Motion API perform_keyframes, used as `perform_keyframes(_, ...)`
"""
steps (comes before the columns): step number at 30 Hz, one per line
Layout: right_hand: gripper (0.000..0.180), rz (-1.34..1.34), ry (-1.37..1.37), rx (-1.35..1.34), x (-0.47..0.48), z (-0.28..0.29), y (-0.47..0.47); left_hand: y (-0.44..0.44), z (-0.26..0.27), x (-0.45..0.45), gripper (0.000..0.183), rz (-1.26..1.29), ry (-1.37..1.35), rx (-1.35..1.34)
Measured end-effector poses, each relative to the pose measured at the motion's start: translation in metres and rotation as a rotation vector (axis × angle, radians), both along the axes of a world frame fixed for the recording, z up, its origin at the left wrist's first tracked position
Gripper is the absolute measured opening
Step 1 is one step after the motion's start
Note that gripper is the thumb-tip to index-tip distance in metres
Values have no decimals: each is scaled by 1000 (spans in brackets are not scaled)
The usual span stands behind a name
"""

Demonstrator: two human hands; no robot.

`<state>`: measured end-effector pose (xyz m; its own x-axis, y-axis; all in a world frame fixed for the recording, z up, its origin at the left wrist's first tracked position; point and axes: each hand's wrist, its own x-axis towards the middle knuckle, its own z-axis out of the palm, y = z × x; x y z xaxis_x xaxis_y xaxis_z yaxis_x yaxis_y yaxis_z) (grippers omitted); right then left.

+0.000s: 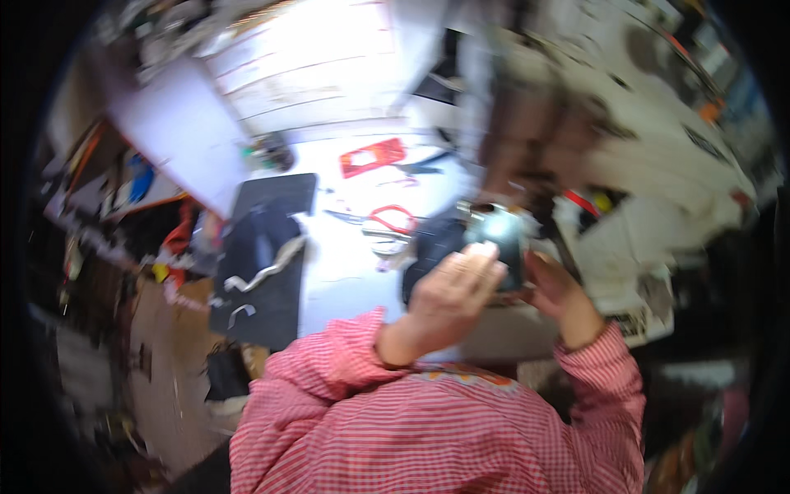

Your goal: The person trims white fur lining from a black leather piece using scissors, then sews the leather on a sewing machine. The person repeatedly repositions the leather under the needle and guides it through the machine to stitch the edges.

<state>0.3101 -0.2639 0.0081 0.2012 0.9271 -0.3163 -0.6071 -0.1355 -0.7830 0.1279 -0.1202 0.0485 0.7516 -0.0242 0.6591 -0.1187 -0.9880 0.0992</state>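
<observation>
My left hand [447, 296] lies palm down, with its fingertips on a dark, shiny, rounded surface [505, 238] that reflects the light. Whether that surface is a plate or a workpiece is unclear. Close by its right edge is my right hand [551, 285], fingers partly curled; blur hides whether they grip anything. Black material [426, 250] spreads flat just left of my left hand. Beyond it on the white tabletop [336, 272] rest scissors with red handle loops [392, 217], with a small metallic item [389, 242] beside them.
A large off-white machine body [666, 160], possibly a sewing machine, fills the right side. Dark flat pieces [265, 197] with a pale strip [271, 268] lie at left. A red case [372, 158] and a dark-handled tool [426, 165] sit farther back. A white panel [179, 129] slants at upper left.
</observation>
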Motion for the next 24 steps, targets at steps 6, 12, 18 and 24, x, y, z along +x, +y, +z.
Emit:
perform_keyframes(6, 36, -1, -95, -120, -14, 49, 28, 8, -3, -4, 43, -133, -79, -262)
perform_keyframes(12, 39, -126, -100, -157, -20, 50, 33, 48, -1, -2, 35, 189, -169, -579)
perform_keyframes(18, 58, -117, -371, -78, -23, 58, 37, 67, -3, 15, 38, 260, 287, -964)
perform_keyframes(24, 52, -103, -347, -76, -12, 46, 37, 72, -7, 38, 26, 180, 317, -1104)
